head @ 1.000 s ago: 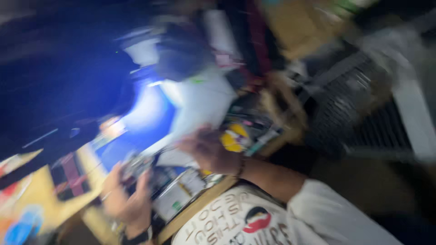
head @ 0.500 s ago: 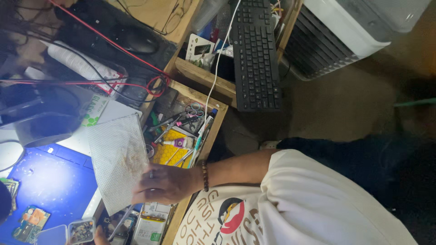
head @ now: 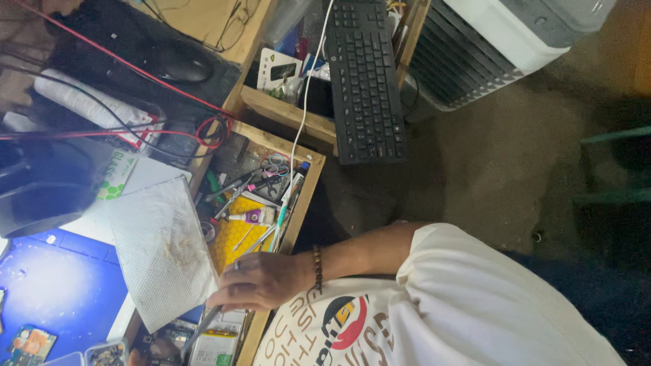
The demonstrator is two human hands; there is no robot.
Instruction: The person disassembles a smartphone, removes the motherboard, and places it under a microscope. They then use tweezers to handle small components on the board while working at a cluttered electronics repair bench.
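My right hand [head: 254, 281], with a beaded bracelet at the wrist, grips the lower corner of a white mesh sheet [head: 159, 247] with a brownish stain. The sheet lies tilted over the blue work mat [head: 47, 288] and the edge of an open wooden drawer [head: 302, 203]. A thin dark tool [head: 198, 331] sticks out below the hand. Only a sliver of my left hand [head: 150, 352] shows at the bottom edge, so whether it holds anything is hidden.
The drawer holds scissors, tweezers, a small glue tube [head: 247, 217] and a yellow pad. A black keyboard [head: 366, 78] hangs beside the desk, near a white cooler unit [head: 495, 47]. Red and black cables [head: 135, 74] cross the desk. Small circuit boards [head: 30, 342] lie on the mat.
The view swung from a blurred look across the desk to a steady look down. The mesh sheet has come into my right hand and stays over the mat; the left hand has dropped out of frame.
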